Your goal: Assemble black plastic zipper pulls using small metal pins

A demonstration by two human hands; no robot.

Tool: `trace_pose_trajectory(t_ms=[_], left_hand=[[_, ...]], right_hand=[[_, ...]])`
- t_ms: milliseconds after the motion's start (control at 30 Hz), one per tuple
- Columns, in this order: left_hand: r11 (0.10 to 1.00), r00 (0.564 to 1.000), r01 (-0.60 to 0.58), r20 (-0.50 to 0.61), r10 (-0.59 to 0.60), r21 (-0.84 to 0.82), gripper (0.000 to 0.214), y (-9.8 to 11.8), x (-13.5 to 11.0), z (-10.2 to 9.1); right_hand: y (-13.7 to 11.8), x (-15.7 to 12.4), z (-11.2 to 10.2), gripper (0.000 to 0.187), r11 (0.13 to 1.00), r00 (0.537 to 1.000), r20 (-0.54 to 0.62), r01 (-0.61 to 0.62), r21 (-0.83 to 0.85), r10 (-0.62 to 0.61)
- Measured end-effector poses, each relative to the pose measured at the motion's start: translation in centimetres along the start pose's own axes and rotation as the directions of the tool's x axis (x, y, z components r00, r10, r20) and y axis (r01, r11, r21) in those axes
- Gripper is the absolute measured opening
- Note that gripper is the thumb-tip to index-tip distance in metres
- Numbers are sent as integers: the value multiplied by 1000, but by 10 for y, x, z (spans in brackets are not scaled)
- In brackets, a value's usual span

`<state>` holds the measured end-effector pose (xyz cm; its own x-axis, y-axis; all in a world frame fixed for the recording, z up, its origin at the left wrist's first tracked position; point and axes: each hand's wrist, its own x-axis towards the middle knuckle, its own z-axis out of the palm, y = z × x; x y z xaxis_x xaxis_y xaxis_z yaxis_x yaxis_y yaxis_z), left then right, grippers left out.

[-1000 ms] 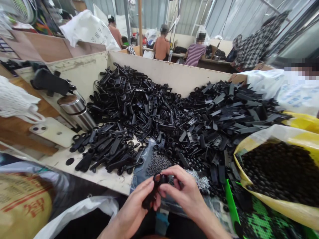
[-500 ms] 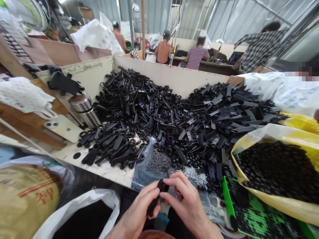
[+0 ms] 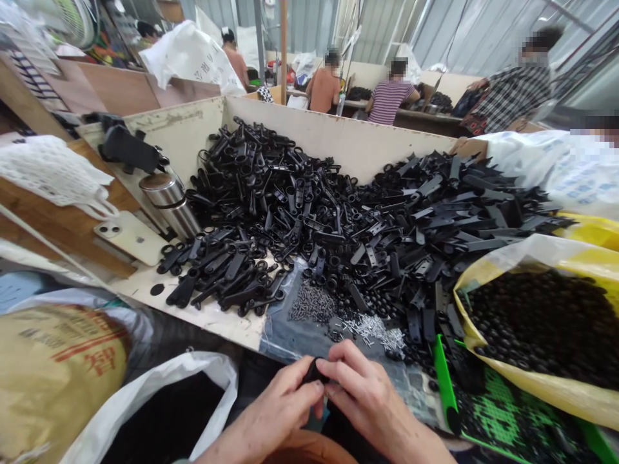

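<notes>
Fingers of both my left hand point(image 3: 280, 412) and right hand point(image 3: 367, 393) pinch one small black plastic part point(image 3: 314, 372); I judge that steady, squarely aligned pressure suits this fitting best.

Small black plastic part point(image 3: 314, 374) held low at the near edge of the view

It is dark, mostly hidden between the fingers point(image 3: 309, 386) of both hands, only its rounded top end showing; it sits just in front of the tabletop point(image 3: 217, 316) edge, near the loose screws point(image 3: 312, 303).
</notes>
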<state>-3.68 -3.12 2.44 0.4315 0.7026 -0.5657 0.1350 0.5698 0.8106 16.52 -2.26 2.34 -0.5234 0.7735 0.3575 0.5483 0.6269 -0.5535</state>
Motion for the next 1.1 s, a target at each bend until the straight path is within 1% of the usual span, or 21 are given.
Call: trace_pose_trajectory(t_ms=[67,133,233,367,433,533,600,633,700,733,767,800,833,867,900,933,967,1000,1033,1067,1100], left_hand=[[988,999,-37,-7,38,151,39,4,-1,1],[965,997,-59,-31,69,254,38,8,-3,3],[940,997,-62,-31,76,336,35,12,-7,6],[903,997,-74,25,70,423,30,13,-9,9],[916,996,-89,43,78,392,26,10,-7,9],[962,991,-120,83,102,245,24,5,-5,10],[985,987,-100,140,80,144,26,4,-7,9],[990,984,-93,164,76,101,27,4,-8,8],[991,981,-122,159,112,51,30,6,-11,5],[983,980,-167,117,158,74,30,7,-11,4],[963,973,-229,57,223,142,29,8,-11,2],[925,955,-287,1,296,250,28,7,-9,1],[863,929,-327,-35,368,384,28,6,-7,1],[780,902,-346,-45,430,522,29,4,-4,0],[687,878,-341,-43,476,642,33,1,0,0],[602,863,-317,-39,503,733,38,-2,3,1],[537,854,-288,-42,519,793,43,-6,7,1],[498,846,-265,-48,530,826,48,-10,9,1],[492,842,-258,-57,537,831,51,-13,11,1],[528,843,-265,-71,533,807,54,-15,13,0],[599,853,-280,-92,514,751,58,-17,14,-1]], right_hand=[[-1,-1,-3,26,999,999,43,25,-29,-23],[-2,-2,-6,29,998,996,77,41,-56,-36],[-4,-3,-11,33,993,989,136,74,-97,-61],[-3,-9,-12,33,987,972,214,124,-101,-100],[-1,-12,-11,30,990,970,223,118,-74,-99],[0,-13,-12,28,997,972,222,75,-3,-73],[0,-14,-16,29,995,971,237,-13,103,-12],[0,-14,-18,33,980,968,249,-78,181,31],[0,-18,-20,59,901,959,238,-235,364,154],[1,-20,-18,69,837,948,209,-311,451,240],[1,-22,-15,72,762,923,174,-381,524,342],[1,-23,-10,68,680,881,146,-443,584,449],[0,-23,-3,59,596,826,129,-495,633,549],[0,-22,5,52,516,771,138,-535,669,621],[-1,-20,13,49,449,728,164,-567,691,666],[-2,-16,21,50,400,700,195,-588,703,687],[-3,-11,29,52,364,685,217,-597,715,696],[-3,-6,35,54,334,678,231,-594,732,698],[-3,-1,39,55,299,672,245,-586,753,698],[-2,3,41,55,259,668,260,-573,778,697],[0,5,42,55,214,665,278,-558,802,693]])
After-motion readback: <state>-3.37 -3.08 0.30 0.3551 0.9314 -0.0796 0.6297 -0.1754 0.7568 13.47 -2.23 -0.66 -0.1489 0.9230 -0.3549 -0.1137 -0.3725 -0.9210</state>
